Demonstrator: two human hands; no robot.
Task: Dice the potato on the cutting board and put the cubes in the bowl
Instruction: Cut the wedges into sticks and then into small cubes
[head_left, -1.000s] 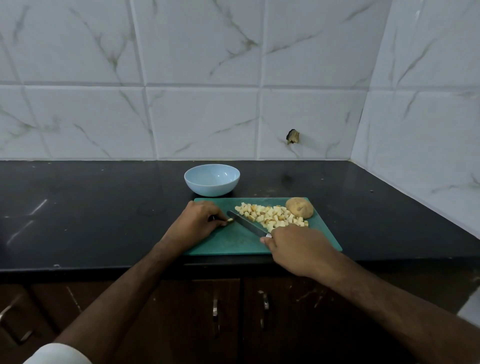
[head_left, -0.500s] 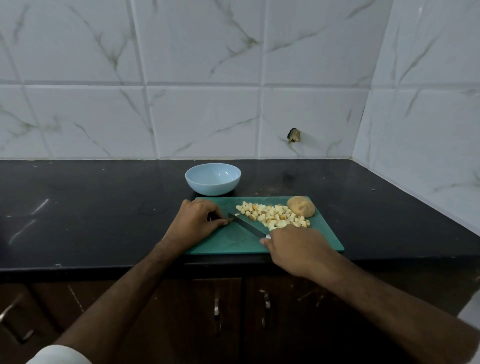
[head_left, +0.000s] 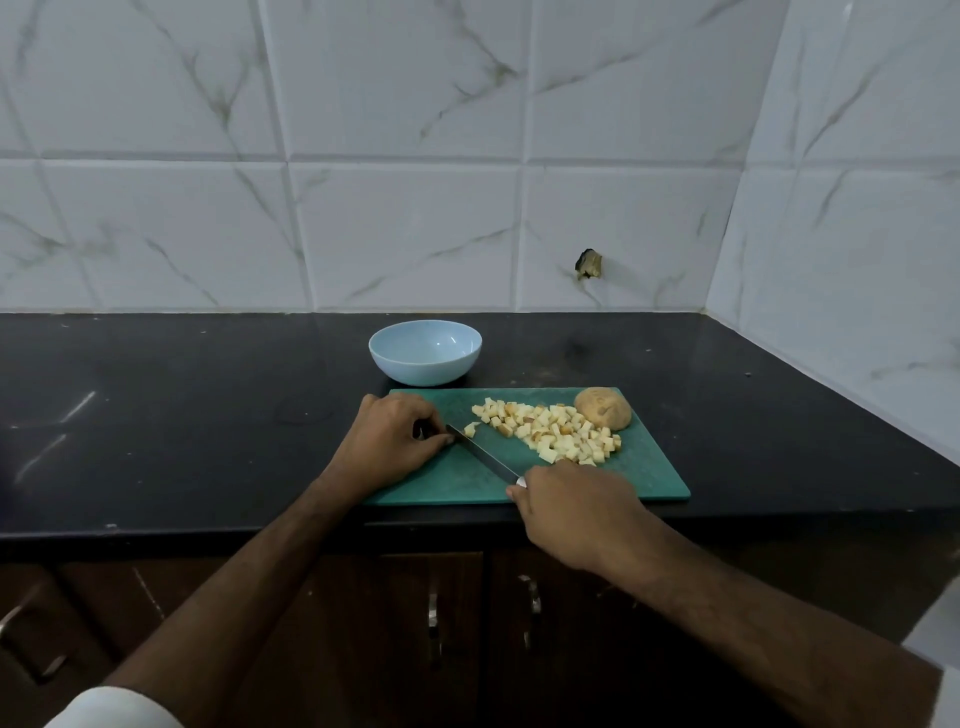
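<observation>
Two hands on the board. My right hand (head_left: 576, 512) grips the knife (head_left: 485, 457) handle at about 5 o'clock of the cutting board (head_left: 644, 467); the blade runs up toward 10 o'clock, tip beside my left hand (head_left: 389, 441). Left hand sits at the board's 9 o'clock edge, fingers curled close to the blade tip — whether they pinch a last sliver I cannot tell. One loose cube (head_left: 471, 429) lies just beside the blade.

Progress, as I judge it: a good pile of potato cubes (head_left: 553, 434) is spread across the board's middle toward 2 o'clock. An uncut potato piece (head_left: 602, 408), skin on, rests at the board's 1 o'clock corner, touching the pile — dicing is not finished.

Bowl (head_left: 425, 352) stands on the counter (head_left: 182, 415) at 12 o'clock, just beyond the board, and looks empty. No cubes transferred yet; that whole step remains.
</observation>
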